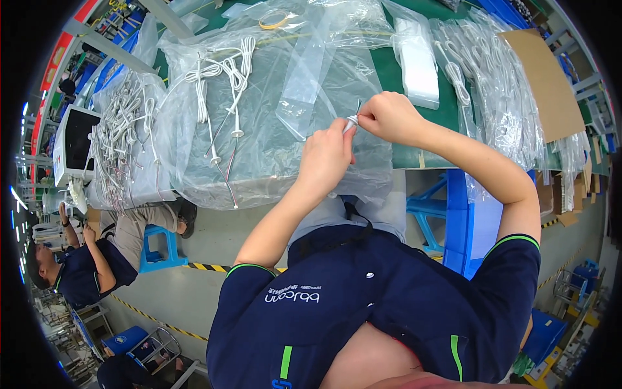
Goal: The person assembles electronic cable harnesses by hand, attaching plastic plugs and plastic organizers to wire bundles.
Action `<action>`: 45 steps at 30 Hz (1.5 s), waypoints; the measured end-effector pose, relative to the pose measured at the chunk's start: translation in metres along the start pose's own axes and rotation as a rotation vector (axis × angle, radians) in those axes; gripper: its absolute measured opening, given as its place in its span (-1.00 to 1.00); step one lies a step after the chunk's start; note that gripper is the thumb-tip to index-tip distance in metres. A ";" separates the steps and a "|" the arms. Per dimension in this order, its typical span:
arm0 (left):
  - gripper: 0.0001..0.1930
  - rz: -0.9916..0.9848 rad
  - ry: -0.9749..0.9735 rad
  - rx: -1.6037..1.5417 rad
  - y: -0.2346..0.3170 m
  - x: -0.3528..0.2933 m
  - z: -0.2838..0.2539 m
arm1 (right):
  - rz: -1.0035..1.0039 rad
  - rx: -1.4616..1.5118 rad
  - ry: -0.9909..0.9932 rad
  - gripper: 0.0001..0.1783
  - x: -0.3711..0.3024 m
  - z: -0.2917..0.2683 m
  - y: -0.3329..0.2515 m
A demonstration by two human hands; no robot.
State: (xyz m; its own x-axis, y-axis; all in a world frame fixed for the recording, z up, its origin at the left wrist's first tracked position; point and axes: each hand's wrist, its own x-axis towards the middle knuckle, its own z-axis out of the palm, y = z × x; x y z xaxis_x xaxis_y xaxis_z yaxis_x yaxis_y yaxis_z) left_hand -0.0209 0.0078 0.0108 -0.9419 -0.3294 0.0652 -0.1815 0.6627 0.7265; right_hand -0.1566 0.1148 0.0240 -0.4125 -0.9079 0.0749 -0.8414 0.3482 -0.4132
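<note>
Over the table's near edge my two hands meet at a small white cable end (351, 122), with thin dark wire showing above it. My left hand (326, 155) is closed around the white piece, which sticks out past its thumb and fingers. From the other side, my right hand (391, 118) pinches at the same piece; its fingertips partly hide the spot. Clear plastic sheeting (259, 155) lies beneath them. To the left on it rest coiled white cables (227, 74) with bare wire ends and white round grommets (237, 133).
A heap of white cables (123, 129) lies at far left beside a monitor (76, 146). Bagged cables (499, 84), a white packet (416, 71) and a cardboard sheet (541, 84) are on the right. Blue stools (427, 211) stand below. A co-worker (91, 253) sits at left.
</note>
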 end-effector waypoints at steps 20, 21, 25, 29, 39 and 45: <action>-0.81 0.188 -0.068 0.095 0.016 -0.020 -0.056 | -0.272 -0.205 0.462 -0.65 -0.020 -0.002 -0.037; -0.81 0.178 -0.062 0.094 0.013 -0.022 -0.058 | -0.216 -0.113 0.444 -0.65 -0.015 0.007 -0.039; -0.82 0.223 0.146 0.407 0.008 -0.020 -0.066 | -0.007 0.413 0.386 -0.68 0.011 0.023 -0.046; -0.80 0.207 0.140 0.623 -0.015 -0.008 -0.057 | -0.156 0.288 0.466 -0.73 0.041 0.055 -0.028; -0.84 0.291 0.242 0.563 -0.013 -0.033 -0.075 | 0.036 0.837 0.287 -0.65 0.032 0.035 -0.061; -0.84 0.346 0.231 0.433 0.003 -0.053 -0.090 | -0.062 0.735 0.133 -0.61 0.007 0.001 -0.071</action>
State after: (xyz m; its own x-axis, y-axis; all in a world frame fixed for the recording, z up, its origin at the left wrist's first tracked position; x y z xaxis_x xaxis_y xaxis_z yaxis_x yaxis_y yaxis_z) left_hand 0.0540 -0.0337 0.0709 -0.8900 -0.1510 0.4302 -0.0195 0.9553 0.2949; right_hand -0.0994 0.0836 0.0525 -0.4495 -0.8688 0.2077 -0.4335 0.0088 -0.9011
